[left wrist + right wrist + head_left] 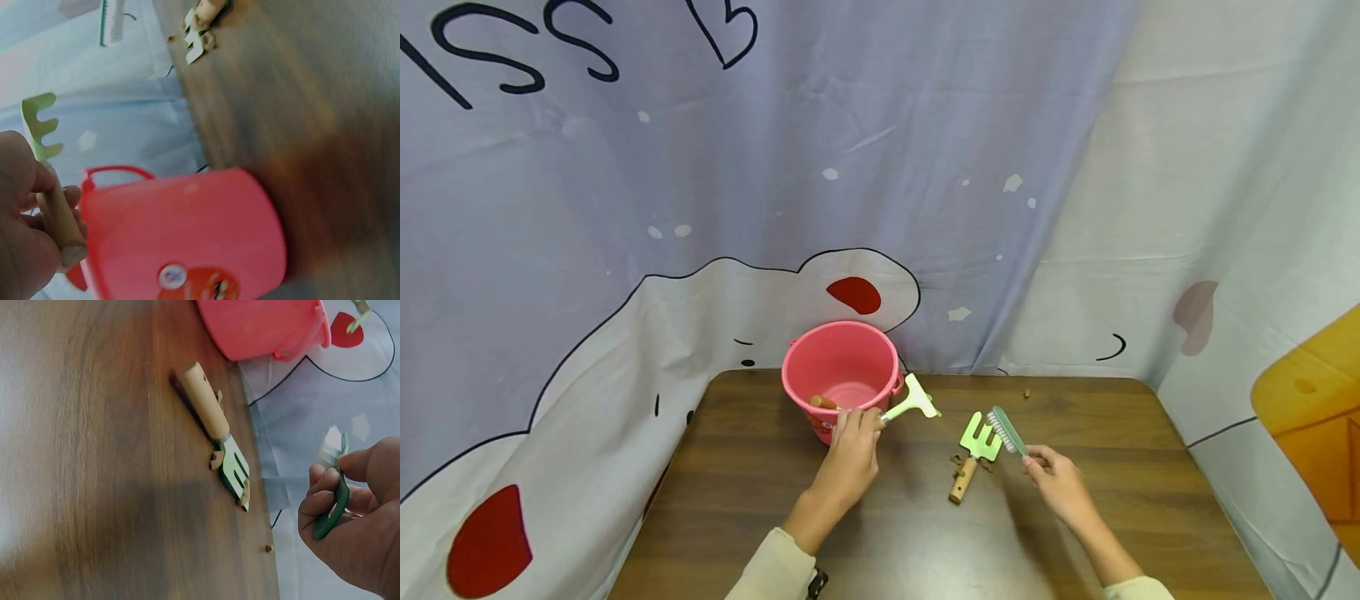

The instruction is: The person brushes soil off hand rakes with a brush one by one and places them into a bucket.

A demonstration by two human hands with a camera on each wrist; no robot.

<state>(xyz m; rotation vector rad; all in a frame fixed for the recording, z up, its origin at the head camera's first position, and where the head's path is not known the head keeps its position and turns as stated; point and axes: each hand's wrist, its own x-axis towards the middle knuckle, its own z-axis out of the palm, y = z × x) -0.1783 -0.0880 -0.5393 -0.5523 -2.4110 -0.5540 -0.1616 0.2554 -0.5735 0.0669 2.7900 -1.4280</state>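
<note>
My left hand (848, 457) grips the wooden handle of a small hand rake (57, 215) with a pale green toothed head. It holds the rake at the front right rim of a pink bucket (846, 333); whether the two touch, I cannot tell. My right hand (1060, 483) pinches the handle of a small green brush (1009, 432) with white bristles, held above the table. Between the hands lies a light green hand fork (209, 406) with a wooden handle, brown crumbs (215, 460) around it. Part of another wooden handle (823, 402) shows inside the bucket.
The brown wooden table (925, 550) carries the bucket near its back edge. A tiny brown crumb (1027, 393) lies close to that edge. Behind hangs a printed curtain (887, 183), with more white cloth (1150, 208) at the right.
</note>
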